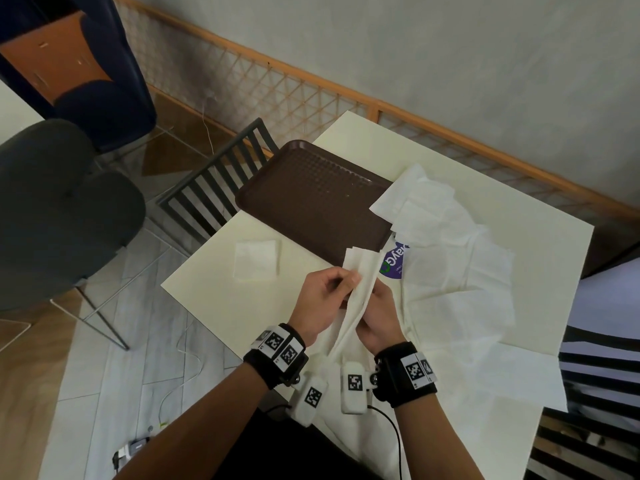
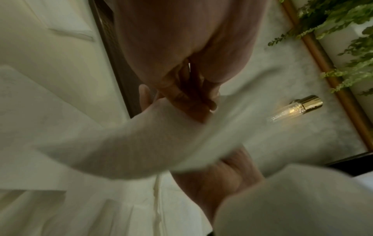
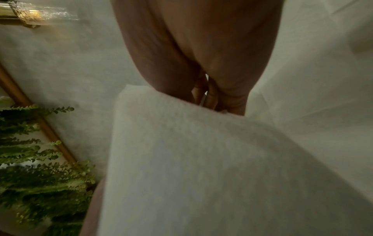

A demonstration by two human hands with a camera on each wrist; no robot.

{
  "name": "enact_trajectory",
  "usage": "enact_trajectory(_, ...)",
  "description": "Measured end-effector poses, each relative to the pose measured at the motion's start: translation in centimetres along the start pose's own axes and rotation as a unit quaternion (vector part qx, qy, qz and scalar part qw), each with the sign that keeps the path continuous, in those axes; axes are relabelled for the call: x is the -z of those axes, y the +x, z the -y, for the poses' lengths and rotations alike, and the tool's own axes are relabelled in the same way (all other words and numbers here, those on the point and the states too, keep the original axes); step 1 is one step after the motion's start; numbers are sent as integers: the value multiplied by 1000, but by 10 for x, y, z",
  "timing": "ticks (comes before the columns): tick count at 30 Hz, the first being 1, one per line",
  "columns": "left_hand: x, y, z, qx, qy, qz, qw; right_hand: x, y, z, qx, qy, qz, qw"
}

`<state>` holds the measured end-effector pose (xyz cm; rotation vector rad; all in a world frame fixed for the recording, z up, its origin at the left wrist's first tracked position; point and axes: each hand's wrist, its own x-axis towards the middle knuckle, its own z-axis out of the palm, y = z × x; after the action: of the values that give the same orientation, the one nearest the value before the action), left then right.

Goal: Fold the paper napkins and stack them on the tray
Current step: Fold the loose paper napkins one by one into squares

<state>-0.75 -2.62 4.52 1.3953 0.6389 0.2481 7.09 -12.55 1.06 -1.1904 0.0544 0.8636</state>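
A white paper napkin hangs lengthwise between both hands above the table's near edge. My left hand pinches its upper part, thumb on top. My right hand grips it from the right side. In the left wrist view the napkin crosses under the curled fingers. The right wrist view shows the napkin held at the fingertips. The brown tray lies bare at the table's far left. One folded napkin rests on the table in front of the tray.
A heap of unfolded napkins and a wrapper with a purple label cover the table's right half. A slatted chair stands left of the cream table, a grey chair further left. A wooden lattice rail runs behind.
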Motion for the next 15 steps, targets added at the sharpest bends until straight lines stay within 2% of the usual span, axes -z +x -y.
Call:
enact_trajectory(2,4,4,1,-12,56,-18,998,12,7,-4,-2,-36,-51,998)
enact_trajectory(4,14,8,0,-30,102,-54,993,27,14,-6,23,-126,-144,981)
enact_trajectory(7,36,7,-7,-43,121,-96,987,57,14,1,89,-320,-240,912)
enact_trajectory(10,57,8,-8,-52,132,-118,983,76,10,8,145,-451,-233,850)
enact_trajectory(12,64,9,-9,-65,123,-126,982,72,7,9,218,-509,-227,801)
enact_trajectory(13,66,9,-12,-67,117,-131,982,65,6,11,249,-506,-216,798)
enact_trajectory(14,67,9,-15,-71,113,-136,982,51,1,16,245,-474,-186,825)
enact_trajectory(15,67,8,-19,-77,110,-142,981,33,-5,23,207,-435,-133,866)
